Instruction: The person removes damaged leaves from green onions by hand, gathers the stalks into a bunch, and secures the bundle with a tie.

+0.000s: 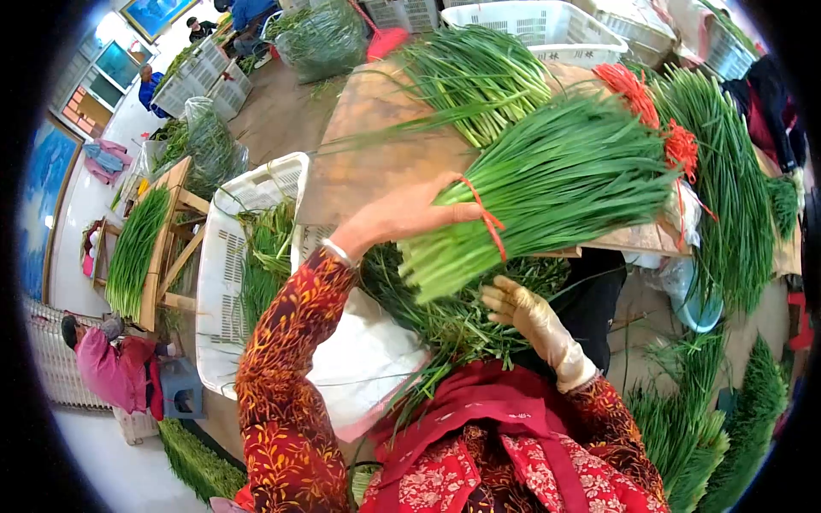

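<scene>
My bare left hand (pixel 415 209) grips a thick bundle of garlic chives (pixel 556 184) near its pale cut ends, thumb lying over the stalks. A red tie (pixel 485 215) runs round the bundle close to my fingers. Below the stalk ends is my right hand (pixel 526 315) in a pale glove, fingers stretched out and holding nothing. Loose chive trimmings (pixel 457 316) are heaped over my lap, beneath the bundle. Another pile of chives (pixel 483 81) lies on the wooden board (pixel 376 128) behind it.
Red ties (pixel 631 92) hang at the board's right side, beside more chives (pixel 714 188). A white crate (pixel 224 282) with greens stands at my left, another white crate (pixel 547 26) at the back. A person in pink (pixel 111 369) sits at far left; a blue basin (pixel 699 303) is at right.
</scene>
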The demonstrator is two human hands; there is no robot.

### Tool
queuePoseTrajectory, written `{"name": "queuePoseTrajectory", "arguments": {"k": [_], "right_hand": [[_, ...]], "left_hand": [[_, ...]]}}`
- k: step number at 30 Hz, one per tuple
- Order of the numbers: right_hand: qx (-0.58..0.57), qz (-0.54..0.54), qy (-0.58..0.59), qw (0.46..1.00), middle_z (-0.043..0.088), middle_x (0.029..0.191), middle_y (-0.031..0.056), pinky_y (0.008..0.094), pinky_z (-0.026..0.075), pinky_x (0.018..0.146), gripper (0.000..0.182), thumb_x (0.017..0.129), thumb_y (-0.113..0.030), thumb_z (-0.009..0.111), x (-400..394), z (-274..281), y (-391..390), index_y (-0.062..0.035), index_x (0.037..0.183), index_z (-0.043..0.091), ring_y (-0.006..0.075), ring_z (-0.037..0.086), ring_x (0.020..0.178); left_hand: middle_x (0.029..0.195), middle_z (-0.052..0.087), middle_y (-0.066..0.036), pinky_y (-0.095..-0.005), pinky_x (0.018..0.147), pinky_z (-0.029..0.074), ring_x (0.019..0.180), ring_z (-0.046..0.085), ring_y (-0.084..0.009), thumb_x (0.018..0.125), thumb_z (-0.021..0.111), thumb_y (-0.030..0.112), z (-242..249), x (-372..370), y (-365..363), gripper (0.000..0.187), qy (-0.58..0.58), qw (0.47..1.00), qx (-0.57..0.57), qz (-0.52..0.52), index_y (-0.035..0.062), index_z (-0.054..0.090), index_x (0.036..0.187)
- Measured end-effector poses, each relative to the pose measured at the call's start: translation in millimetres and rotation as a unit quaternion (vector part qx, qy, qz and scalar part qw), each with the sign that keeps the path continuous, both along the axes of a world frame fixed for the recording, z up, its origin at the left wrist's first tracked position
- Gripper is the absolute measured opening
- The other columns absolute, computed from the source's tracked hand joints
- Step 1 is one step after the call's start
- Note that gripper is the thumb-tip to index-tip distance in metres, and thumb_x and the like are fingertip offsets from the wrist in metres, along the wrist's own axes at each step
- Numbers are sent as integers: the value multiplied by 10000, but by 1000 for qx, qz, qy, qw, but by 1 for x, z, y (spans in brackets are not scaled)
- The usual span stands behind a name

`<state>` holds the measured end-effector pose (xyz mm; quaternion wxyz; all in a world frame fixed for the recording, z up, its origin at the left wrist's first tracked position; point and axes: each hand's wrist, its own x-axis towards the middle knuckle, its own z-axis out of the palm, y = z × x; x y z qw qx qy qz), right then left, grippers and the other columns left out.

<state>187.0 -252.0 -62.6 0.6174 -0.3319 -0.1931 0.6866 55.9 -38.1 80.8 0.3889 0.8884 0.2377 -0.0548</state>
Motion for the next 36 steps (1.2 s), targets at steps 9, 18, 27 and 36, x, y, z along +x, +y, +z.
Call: {"name": "queuePoseTrajectory", "arguments": {"k": [9,18,27,36], "right_hand": [[-4,-19,-2,1000,354,1335,109,404,308,1001,874,733,-655,482,-7,37,-53,-59,1337,271,238,362,1218],[-16,-22,0,1000,324,1359,112,448,318,992,946,681,-659,545,11,22,-24,-59,1346,244,260,347,1230],[-20,-123,-40,991,448,1242,119,347,382,944,828,725,-534,625,7,34,-63,25,1266,341,199,473,1105],[11,-228,-238,944,544,1097,75,344,487,830,679,719,-354,708,41,89,-107,-70,1241,380,198,560,967]], "left_hand": [[1298,369,-145,-301,979,303,1181,368,-203,781,534,563,-83,-16,-88,883,-206,896,-372,126,-13,186,1354],[1265,406,-169,-314,987,294,1167,398,-233,700,704,409,-55,10,-88,944,-179,937,-247,169,3,156,1352],[1239,397,-142,-317,999,283,1171,370,-215,665,756,337,-59,24,-145,963,-265,883,-330,204,-13,145,1323],[1311,348,-153,-311,1012,255,1215,329,-209,671,761,254,-14,51,-176,1017,-362,852,-365,103,-2,68,1370]]}}
